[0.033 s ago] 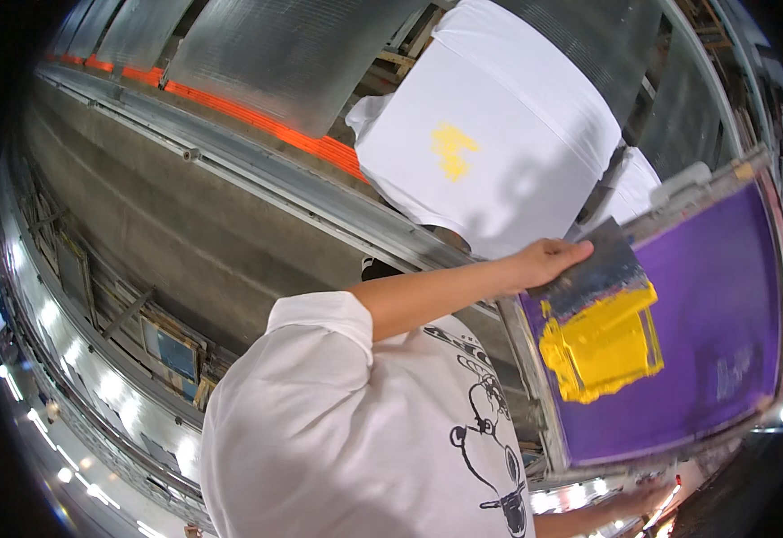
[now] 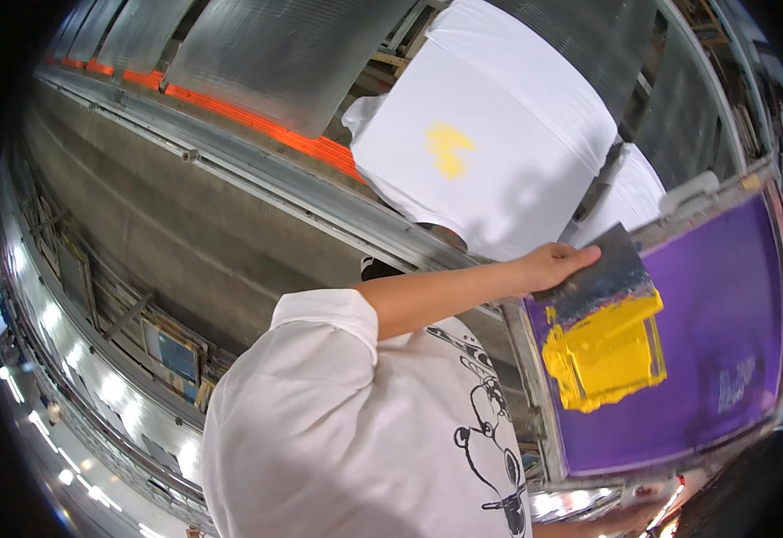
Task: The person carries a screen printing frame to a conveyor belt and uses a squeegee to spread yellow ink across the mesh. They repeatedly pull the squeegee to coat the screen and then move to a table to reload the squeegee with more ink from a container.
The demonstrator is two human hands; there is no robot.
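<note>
My left hand (image 2: 563,266) grips a dark squeegee blade (image 2: 596,278), with fingers wrapped at its upper part. The blade's lower edge meets thick yellow ink (image 2: 602,359) on a purple screen (image 2: 714,314) in a metal frame, held tilted at the right. My right forearm (image 2: 597,529) shows at the lower right; that hand's fingers are hidden or too unclear to make out. Above, a white garment (image 2: 526,108) with a patchy yellow print (image 2: 449,148) lies stretched on a board.
Grey print boards (image 2: 275,63) line the rack, with an orange strip (image 2: 239,112) and metal rail (image 2: 190,154). Another white garment (image 2: 629,184) lies beside the first. Framed screens (image 2: 172,345) stand at the lower left, beside a concrete floor (image 2: 230,224).
My left hand, the blade and the screen sit very slightly lower and to the right; the garment appears shifted a little left.
</note>
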